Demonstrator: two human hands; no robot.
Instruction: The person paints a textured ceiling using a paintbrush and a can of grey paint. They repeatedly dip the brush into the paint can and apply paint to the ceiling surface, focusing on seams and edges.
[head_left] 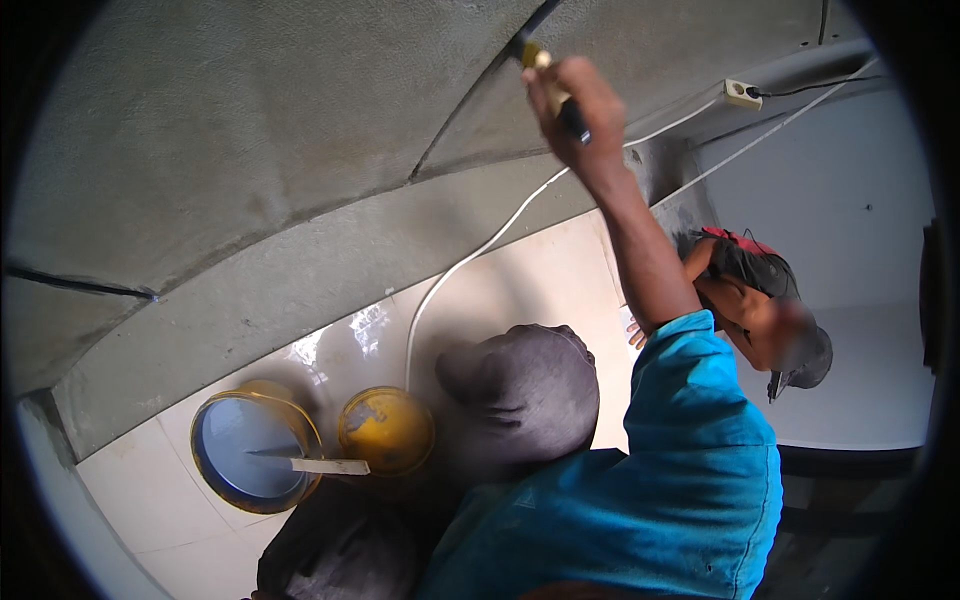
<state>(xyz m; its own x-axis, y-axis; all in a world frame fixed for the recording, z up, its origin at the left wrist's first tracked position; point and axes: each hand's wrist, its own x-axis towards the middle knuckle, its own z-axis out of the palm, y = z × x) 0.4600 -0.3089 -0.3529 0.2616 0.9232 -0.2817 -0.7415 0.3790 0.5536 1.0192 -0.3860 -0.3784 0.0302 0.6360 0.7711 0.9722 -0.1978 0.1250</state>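
While the right hand (575, 105) stretches overhead, its grip is closed on a tool (548, 75) whose tip touches the grey wall (250, 150). Left hand: unseen. Far below: bucket (252, 450), stick (320, 465), lid (387, 430). Step judged: working the wall joint; next calls for steady pressure along it.

1. Wall (230, 150): grey-green, crossed by dark lines.
2. Tool handle (560, 95): yellow and black.
3. Sleeve (690, 400): bright blue.
4. Bucket (205, 460): yellow rim, pale blue-grey inside.
5. Lid (387, 428): yellow with grey smears.
6. Floor (540, 280): cream tiles.
7. Cable (470, 262): white.
8. Cap (525, 385): dark grey.
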